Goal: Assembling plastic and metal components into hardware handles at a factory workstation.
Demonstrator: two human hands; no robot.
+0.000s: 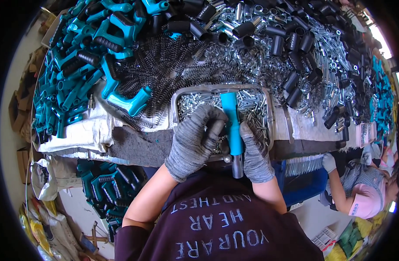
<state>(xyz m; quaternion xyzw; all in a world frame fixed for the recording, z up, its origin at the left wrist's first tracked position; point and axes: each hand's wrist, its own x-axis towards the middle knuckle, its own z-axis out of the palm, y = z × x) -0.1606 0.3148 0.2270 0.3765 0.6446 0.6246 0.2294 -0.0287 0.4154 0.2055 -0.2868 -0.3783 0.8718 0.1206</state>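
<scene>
Both my hands wear grey knit gloves. My left hand [194, 140] is wrapped around a black rubber grip sleeve [215, 129] at the side of a teal plastic handle [232, 124]. My right hand [254, 153] grips the same teal handle from the right, near its lower end, where a grey metal tube [237, 166] sticks out. The handle stands upright over a metal tray [178, 101] filled with small shiny metal parts.
The bench carries heaps of teal handles [84, 56], black coil springs [164, 65], black sleeves [291, 48] and shiny metal fittings [260, 69]. A bin of teal handles [108, 187] sits below left. Another person [360, 191] works at the lower right beside a blue crate [306, 182].
</scene>
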